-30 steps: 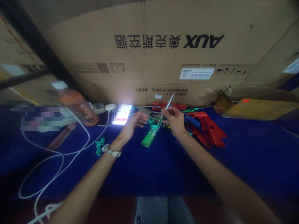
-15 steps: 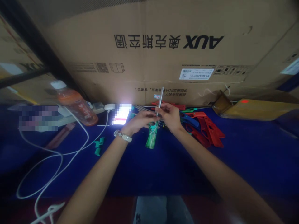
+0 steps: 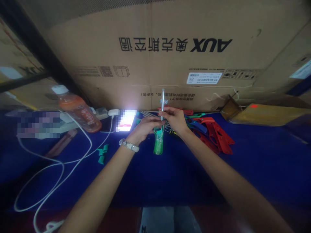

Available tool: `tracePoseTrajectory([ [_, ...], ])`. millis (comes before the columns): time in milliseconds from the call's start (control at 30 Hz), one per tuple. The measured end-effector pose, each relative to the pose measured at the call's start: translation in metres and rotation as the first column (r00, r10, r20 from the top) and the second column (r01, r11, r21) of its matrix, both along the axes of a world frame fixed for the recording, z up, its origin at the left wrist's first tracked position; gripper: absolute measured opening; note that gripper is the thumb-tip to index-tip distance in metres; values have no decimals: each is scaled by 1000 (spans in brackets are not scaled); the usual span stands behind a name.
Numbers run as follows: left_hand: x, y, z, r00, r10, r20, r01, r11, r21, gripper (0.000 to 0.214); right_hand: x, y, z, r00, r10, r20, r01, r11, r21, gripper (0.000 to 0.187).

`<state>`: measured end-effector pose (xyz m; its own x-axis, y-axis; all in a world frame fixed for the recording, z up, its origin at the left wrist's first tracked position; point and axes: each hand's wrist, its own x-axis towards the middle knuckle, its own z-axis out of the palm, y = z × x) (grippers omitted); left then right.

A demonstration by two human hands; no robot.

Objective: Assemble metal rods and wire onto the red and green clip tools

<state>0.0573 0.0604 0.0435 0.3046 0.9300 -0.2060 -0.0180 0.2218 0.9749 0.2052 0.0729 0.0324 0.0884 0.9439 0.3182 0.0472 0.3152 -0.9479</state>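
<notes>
Over the middle of the blue table, a long-nosed lighter's green see-through body (image 3: pixel 158 142) hangs upright with its inner parts showing. My left hand (image 3: pixel 145 127) has its fingertips closed at the body's top end, where the tube meets it. A thin silver metal tube (image 3: pixel 162 100) stands upright above the body, pinched between the fingers of my right hand (image 3: pixel 175 119). My fingers hide the joint between tube and body. Thin wires lie behind the hands. Several red lighter casings (image 3: pixel 220 136) and a blue casing (image 3: pixel 198 125) lie beside my right hand.
Small green plastic pieces (image 3: pixel 102 153) lie left of my left wrist. Behind them are a lit phone (image 3: pixel 126 120), a drink bottle (image 3: pixel 79 111) and a white cable (image 3: pixel 63 168). A large cardboard box (image 3: pixel 155 61) stands along the back; a yellow package (image 3: pixel 269 114) lies at right.
The metal tube has swung from a rightward lean to nearly upright and shifted slightly left, with my right hand moving along. The green body has straightened a little too.
</notes>
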Motion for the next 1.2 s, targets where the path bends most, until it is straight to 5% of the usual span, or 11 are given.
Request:
tracePoseTrajectory([
  [300,10,-1,-3,959,115,259,-93,991,-97,25,-3,1,12,997,41,-71,-50,991,-128,39],
  [500,1,1,0,879,259,400,-227,966,-127,26,-1,-31,-7,999,1,38,5,989,-146,38],
  [633,-2,0,-4,820,327,471,-314,943,-108,24,-1,-51,-22,993,83,80,-74,991,-112,33],
  [833,4,-7,-10,762,366,535,-346,927,-142,20,-6,-55,-22,998,58,29,-54,992,-113,36],
  [1200,9,-17,-7,711,408,573,-368,910,-192,19,-8,-61,-22,957,-73,282,32,989,147,10],
])
